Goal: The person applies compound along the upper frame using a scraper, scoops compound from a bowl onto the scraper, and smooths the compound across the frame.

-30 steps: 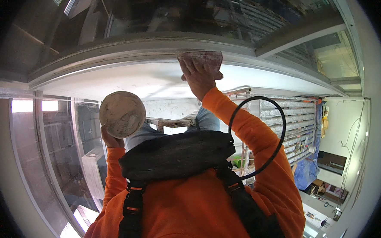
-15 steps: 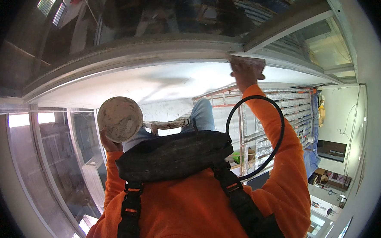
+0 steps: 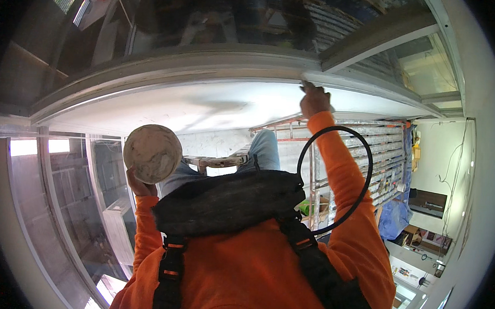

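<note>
My left hand (image 3: 139, 183) is closed on the near lower edge of a round tub (image 3: 153, 154), held out at the left above my knee. Grey-white paste is smeared over the tub's pale round face. At the end of my raised right arm, my right hand (image 3: 316, 101) is closed on a flat scraper, now turned so that little of it shows. That hand is just below the grey window frame (image 3: 235, 69), in front of the white wall panel (image 3: 222, 105). Whether the scraper touches the frame I cannot tell.
Dark glass (image 3: 210, 18) fills the space above the frame. A paint-spattered metal scaffold or ladder (image 3: 348, 154) stands at the right, with blue sheeting (image 3: 394, 218) behind it. Glazed panels (image 3: 66, 190) line the left. A black pouch (image 3: 228, 201) hangs across my front, with a black cable loop (image 3: 370, 161) beside it.
My right hand has dropped slightly and turned; the scraper's broad face, visible before against the frame, is now mostly out of sight. The tub has shifted a little to the left, still held.
</note>
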The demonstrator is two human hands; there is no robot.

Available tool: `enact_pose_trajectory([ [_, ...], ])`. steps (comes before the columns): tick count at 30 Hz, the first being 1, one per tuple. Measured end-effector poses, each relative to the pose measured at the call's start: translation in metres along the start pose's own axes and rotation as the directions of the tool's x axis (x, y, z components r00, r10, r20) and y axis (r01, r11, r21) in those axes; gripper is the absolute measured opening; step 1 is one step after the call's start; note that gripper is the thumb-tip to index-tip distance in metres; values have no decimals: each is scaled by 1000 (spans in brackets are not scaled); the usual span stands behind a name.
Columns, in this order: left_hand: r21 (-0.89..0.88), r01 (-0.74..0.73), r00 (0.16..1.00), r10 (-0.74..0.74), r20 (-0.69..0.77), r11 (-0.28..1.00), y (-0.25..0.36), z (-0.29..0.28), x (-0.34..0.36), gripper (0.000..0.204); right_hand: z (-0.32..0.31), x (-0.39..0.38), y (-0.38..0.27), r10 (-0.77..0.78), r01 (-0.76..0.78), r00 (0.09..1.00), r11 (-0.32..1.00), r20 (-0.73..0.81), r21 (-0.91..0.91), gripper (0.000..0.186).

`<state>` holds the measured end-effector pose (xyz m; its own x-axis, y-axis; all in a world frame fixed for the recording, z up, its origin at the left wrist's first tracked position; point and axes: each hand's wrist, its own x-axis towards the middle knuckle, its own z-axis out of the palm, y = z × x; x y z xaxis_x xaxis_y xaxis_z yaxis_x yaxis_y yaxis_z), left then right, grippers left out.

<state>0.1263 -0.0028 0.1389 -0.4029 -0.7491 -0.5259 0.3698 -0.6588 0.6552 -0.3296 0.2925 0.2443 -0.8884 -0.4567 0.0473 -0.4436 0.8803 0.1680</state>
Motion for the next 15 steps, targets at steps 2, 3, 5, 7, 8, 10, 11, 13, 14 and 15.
enact_pose_trajectory([
  [2,181,-108,993,113,-15,977,-3,0,-3,60,-16,-9,-48,-152,154,988,985,-36,72,45],
  [3,240,-140,989,148,-13,961,-4,2,-3,60,-23,-10,-72,-191,188,982,969,2,162,44],
  [5,-7,31,999,-31,36,999,0,7,-3,59,-41,-17,-122,-319,318,947,911,-38,262,41],
  [7,-34,43,998,-41,50,999,-2,-4,2,58,-71,-30,-159,-427,407,904,867,6,288,44],
  [8,-57,56,996,-52,69,997,-1,-7,3,58,-85,-36,-169,-444,390,887,868,127,309,49],
  [10,-63,23,998,-19,66,998,0,-4,0,58,-81,-45,-154,-505,435,856,819,109,375,52],
  [11,-68,-6,998,11,69,998,0,1,-2,58,-60,-47,-137,-533,549,836,801,-132,238,55],
  [13,-66,-4,999,7,48,998,-2,-7,3,57,-45,-49,-110,-557,577,789,817,-258,0,63],
  [14,-56,-3,1000,5,31,998,0,-9,4,57,-38,-48,-101,-561,557,814,827,-148,-73,62],
  [15,-54,-7,1000,9,25,998,0,-10,4,57,-29,-45,-99,-573,567,812,819,-112,-87,61],
])
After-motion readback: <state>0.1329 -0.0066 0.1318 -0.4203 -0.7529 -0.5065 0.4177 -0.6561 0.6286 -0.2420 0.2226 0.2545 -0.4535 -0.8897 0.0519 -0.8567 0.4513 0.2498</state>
